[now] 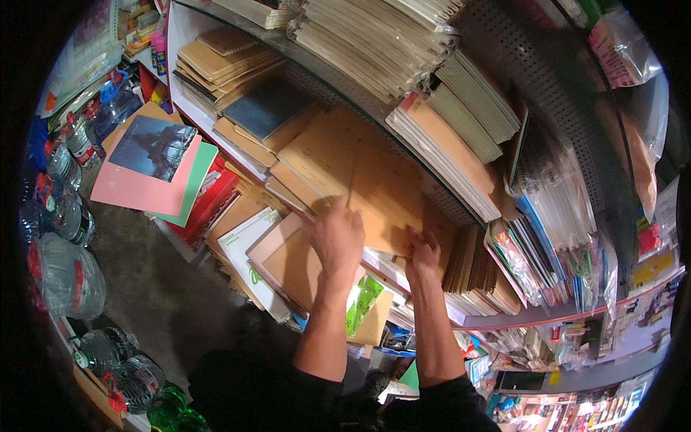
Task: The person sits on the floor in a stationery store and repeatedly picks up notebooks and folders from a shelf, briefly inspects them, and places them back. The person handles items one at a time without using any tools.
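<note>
My left hand (337, 235) rests at the front edge of the shelf, its fingers at a tan kraft-paper notebook (302, 183). To its right, my right hand (424, 245) is at the near edge of another broad kraft-covered notebook (380, 216), fingers bent over it; whether they grip it cannot be told. Behind the hands on the left lie a dark-covered notebook (270, 108) and a stack of kraft notebooks (227, 59). Below the left hand, a brown-covered book (291, 259) lies beside a white pad with green print (251, 259).
Plastic water bottles (70, 210) line the floor at left. Pink notebook (146, 186) and green notebook (202, 162) lie on a red package (216, 189). Upright brown notebooks (469, 259) stand right of my hands. Above hangs a shelf edge (372, 113) with paper stacks (372, 48).
</note>
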### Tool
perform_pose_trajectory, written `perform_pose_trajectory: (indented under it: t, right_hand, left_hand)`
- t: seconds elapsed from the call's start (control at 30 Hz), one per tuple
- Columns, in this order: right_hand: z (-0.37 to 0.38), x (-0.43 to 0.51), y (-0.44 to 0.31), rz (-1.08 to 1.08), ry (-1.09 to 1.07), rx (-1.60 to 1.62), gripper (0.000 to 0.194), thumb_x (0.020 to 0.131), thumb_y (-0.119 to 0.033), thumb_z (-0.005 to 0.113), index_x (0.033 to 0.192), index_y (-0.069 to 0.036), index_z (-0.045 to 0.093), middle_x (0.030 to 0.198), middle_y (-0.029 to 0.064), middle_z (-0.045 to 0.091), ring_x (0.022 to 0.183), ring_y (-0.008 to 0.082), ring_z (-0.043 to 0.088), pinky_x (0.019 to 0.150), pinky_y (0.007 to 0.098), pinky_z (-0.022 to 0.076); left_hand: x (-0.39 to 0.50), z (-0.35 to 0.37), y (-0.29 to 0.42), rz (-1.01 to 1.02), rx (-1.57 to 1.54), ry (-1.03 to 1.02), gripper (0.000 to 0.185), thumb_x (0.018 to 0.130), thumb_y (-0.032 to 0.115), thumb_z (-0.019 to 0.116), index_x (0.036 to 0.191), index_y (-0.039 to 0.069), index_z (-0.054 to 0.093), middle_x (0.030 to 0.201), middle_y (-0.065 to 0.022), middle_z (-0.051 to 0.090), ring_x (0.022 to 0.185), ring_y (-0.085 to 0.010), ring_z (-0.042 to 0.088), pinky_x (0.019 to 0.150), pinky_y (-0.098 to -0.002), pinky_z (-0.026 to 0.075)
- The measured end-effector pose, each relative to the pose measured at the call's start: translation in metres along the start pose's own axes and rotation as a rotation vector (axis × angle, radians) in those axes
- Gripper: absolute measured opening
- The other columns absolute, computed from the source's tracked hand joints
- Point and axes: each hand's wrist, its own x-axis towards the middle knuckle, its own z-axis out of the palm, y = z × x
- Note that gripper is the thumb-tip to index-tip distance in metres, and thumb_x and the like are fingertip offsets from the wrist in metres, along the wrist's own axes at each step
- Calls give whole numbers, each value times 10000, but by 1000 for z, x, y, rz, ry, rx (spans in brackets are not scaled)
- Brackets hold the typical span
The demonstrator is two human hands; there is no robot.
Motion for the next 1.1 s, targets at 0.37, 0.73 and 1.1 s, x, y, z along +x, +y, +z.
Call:
perform_pose_trajectory:
  t: [0.37, 0.73, 1.1]
  right_hand:
    - [-105, -60, -59, -346, 121, -404, 289, 982, -22, 701, 1252, 14, 606, 1244, 146, 659, 1193, 253, 642, 1037, 331, 500]
    - [-124, -157, -22, -489, -43, -1020, 525, 927, -29, 705, 1414, 30, 516, 1363, 250, 567, 1218, 363, 616, 982, 428, 539]
    - [-113, -146, -22, -580, -42, -1109, 492, 924, -16, 700, 1384, 47, 535, 1370, 255, 573, 1257, 382, 591, 1013, 451, 522]
  left_hand:
    - [-46, 166, -41, -73, -310, -506, 609, 967, 197, 704, 1518, 33, 500, 1256, -249, 706, 1205, -393, 668, 1015, -474, 524]
    - [-40, 183, -29, 143, 134, -573, 505, 946, 319, 685, 1434, 206, 621, 1206, -226, 729, 1112, -439, 693, 950, -538, 558]
    - [-66, 168, -5, 469, 417, -145, 609, 870, 284, 758, 1416, 78, 584, 1269, -263, 674, 1145, -461, 650, 988, -510, 532]
